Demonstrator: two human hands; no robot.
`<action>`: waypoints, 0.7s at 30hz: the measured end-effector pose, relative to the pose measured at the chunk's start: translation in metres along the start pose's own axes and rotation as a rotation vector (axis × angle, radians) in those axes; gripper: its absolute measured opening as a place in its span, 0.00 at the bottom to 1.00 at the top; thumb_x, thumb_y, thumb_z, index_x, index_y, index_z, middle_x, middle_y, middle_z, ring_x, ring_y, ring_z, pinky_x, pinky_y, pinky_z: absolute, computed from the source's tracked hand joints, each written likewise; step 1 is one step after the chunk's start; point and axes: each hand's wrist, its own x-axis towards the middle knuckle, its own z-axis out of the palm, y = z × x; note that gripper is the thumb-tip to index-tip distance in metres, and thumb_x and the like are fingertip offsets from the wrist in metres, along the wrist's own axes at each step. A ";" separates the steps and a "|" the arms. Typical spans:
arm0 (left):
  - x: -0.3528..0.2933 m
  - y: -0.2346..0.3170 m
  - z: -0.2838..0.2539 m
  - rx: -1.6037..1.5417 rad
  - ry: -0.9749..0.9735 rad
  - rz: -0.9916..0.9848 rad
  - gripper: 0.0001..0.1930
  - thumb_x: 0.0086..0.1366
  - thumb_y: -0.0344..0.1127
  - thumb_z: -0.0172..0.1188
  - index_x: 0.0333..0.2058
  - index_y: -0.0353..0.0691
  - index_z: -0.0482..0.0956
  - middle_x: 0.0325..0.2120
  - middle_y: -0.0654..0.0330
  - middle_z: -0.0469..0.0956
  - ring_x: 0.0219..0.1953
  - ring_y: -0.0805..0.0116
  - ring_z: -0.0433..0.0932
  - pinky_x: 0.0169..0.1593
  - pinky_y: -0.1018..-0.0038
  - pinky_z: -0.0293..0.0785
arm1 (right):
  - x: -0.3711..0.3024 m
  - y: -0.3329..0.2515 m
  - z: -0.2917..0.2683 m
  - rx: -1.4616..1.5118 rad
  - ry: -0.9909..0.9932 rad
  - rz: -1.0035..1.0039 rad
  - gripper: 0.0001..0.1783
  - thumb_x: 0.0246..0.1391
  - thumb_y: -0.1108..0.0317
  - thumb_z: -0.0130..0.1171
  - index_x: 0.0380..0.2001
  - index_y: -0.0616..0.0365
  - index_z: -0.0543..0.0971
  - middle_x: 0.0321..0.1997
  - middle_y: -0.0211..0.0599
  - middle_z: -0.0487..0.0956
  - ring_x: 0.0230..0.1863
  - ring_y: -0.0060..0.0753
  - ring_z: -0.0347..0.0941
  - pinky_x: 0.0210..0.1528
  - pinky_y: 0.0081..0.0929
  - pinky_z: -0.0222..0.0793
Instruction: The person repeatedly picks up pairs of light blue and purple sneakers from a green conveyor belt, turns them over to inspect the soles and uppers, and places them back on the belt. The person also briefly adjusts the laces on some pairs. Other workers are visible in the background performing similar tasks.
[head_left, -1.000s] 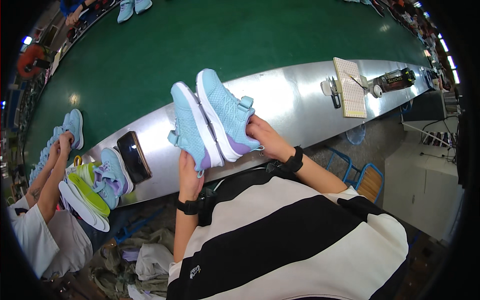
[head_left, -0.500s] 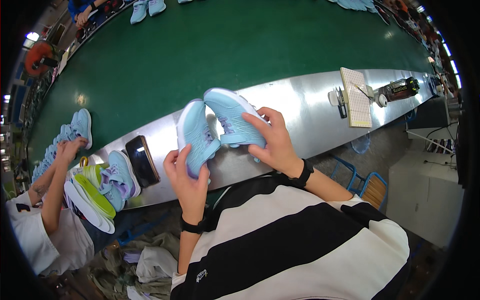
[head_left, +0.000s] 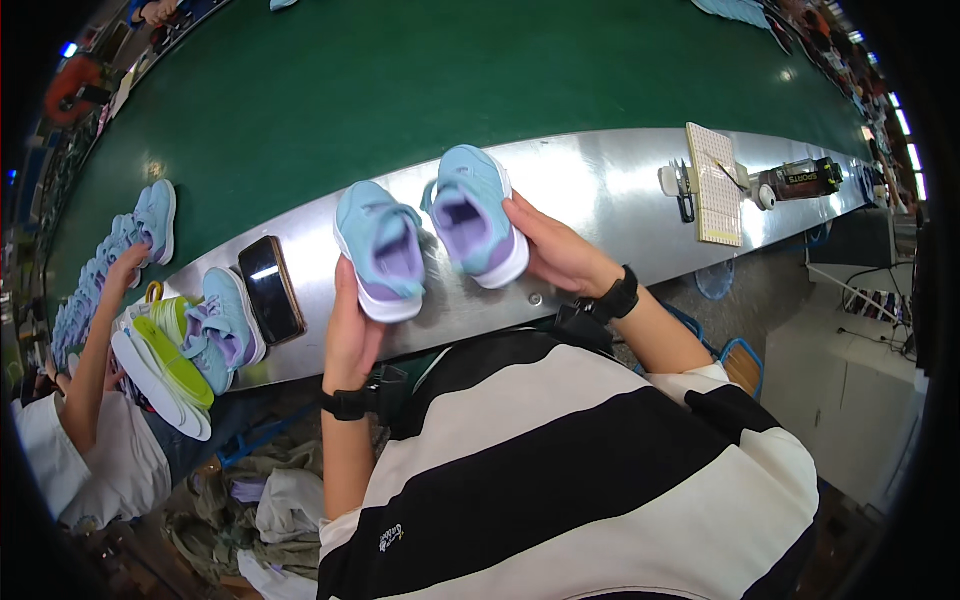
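Your left hand (head_left: pixel 352 325), half curled, holds the left shoe (head_left: pixel 358 232) by its heel, ten o'clock from view's centre; your right hand (head_left: pixel 555 250), likewise, the right shoe (head_left: pixel 486 190), twelve. Probably light, soft-topped; better grip firm soles (head_left: pixel 508 269).

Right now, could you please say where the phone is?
In the head view, the phone lies on the metal strip, left of the left hand, right of a blue shoe.

Right of the black-screened smartphone (head_left: pixel 272 290), two sneakers (head_left: pixel 367 208) are light blue with lavender linings (head_left: pixel 398 262) and white soles (head_left: pixel 388 309); left of the smartphone, insoles (head_left: pixel 172 362) are lime green and white.
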 end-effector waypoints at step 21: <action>0.006 -0.029 -0.015 1.000 0.163 0.566 0.23 0.73 0.31 0.48 0.65 0.36 0.64 0.57 0.52 0.69 0.56 0.68 0.70 0.60 0.73 0.65 | 0.004 0.015 -0.013 -1.221 0.199 -0.408 0.26 0.63 0.61 0.57 0.62 0.57 0.71 0.56 0.43 0.71 0.55 0.39 0.68 0.59 0.35 0.65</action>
